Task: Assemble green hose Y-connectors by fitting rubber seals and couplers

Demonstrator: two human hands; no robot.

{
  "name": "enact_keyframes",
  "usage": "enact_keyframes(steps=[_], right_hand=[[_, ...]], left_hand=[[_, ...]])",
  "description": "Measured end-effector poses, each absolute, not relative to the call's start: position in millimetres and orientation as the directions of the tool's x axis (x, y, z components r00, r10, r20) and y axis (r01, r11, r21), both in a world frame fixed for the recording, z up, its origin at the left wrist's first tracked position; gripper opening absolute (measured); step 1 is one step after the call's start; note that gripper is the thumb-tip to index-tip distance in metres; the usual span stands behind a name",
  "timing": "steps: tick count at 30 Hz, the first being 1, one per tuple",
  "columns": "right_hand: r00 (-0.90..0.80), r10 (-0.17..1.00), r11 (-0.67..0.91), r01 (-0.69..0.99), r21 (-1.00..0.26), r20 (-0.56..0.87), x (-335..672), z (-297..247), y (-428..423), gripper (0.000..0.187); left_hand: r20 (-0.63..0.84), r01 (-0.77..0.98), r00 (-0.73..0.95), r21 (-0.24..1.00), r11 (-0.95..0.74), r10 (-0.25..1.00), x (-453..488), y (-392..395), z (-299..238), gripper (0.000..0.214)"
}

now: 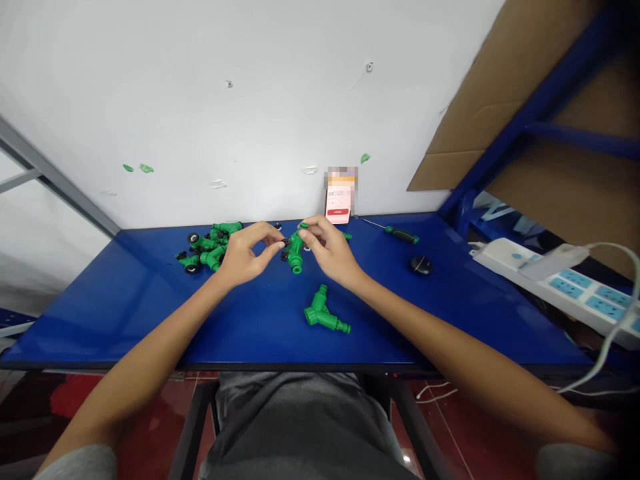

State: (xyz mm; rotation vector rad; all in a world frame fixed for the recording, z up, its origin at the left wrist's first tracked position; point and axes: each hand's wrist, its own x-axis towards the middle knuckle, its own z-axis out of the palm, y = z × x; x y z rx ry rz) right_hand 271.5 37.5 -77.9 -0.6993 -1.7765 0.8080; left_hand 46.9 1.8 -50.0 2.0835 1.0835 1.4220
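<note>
Both my hands work together above the blue tabletop (125, 320). My right hand (327, 248) is shut on a green plastic hose connector (295, 255), its fingers pinching the upper end. My left hand (247, 252) pinches a small black part (285, 242) at the connector's side. A loose pile of similar green connectors (206, 247) with black ends lies left of my left hand. Nearer me, a green Y-shaped connector (323, 312) lies flat, touching neither hand.
A green-handled screwdriver (401, 235) and a round black object (421, 265) lie at the right of the table. A printed card (339, 203), partly blurred, leans on the white wall. A white power strip (560, 287) and a blue shelf frame (530, 113) stand to the right.
</note>
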Motion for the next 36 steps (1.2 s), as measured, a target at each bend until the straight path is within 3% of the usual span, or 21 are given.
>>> enact_keyframes(steps=[2, 10, 15, 21, 29, 36], right_hand=[[-0.310, 0.777, 0.588, 0.045, -0.808, 0.548, 272.4, -76.4, 39.8, 0.041], [-0.363, 0.684, 0.700, 0.084, -0.710, 0.632, 274.7, -73.8, 33.6, 0.030], [-0.371, 0.585, 0.808, 0.190, -0.558, 0.721, 276.8, -73.8, 29.7, 0.018], [-0.435, 0.471, 0.878, 0.313, -0.362, 0.767, 280.9, -69.5, 28.2, 0.017], [-0.468, 0.406, 0.910, 0.290, -0.297, 0.785, 281.7, -69.2, 30.5, 0.015], [-0.430, 0.455, 0.885, 0.316, -0.341, 0.780, 278.2, -74.1, 28.9, 0.019]], left_hand=[[0.620, 0.385, 0.190, 0.667, -0.639, 0.761, 48.2, -0.7, -48.5, 0.029], [0.434, 0.171, 0.151, 0.873, -0.456, 0.888, 53.3, -1.6, -48.4, 0.036], [0.369, 0.131, 0.141, 0.913, -0.387, 0.919, 55.2, -5.0, -42.1, 0.037], [0.251, 0.054, 0.190, 0.963, -0.265, 0.949, 56.9, -5.9, -39.6, 0.041], [0.165, 0.006, 0.214, 0.985, -0.170, 0.963, 57.3, -7.9, -38.6, 0.042], [0.282, 0.153, 0.186, 0.938, -0.312, 0.941, 55.9, -8.4, -37.7, 0.041]])
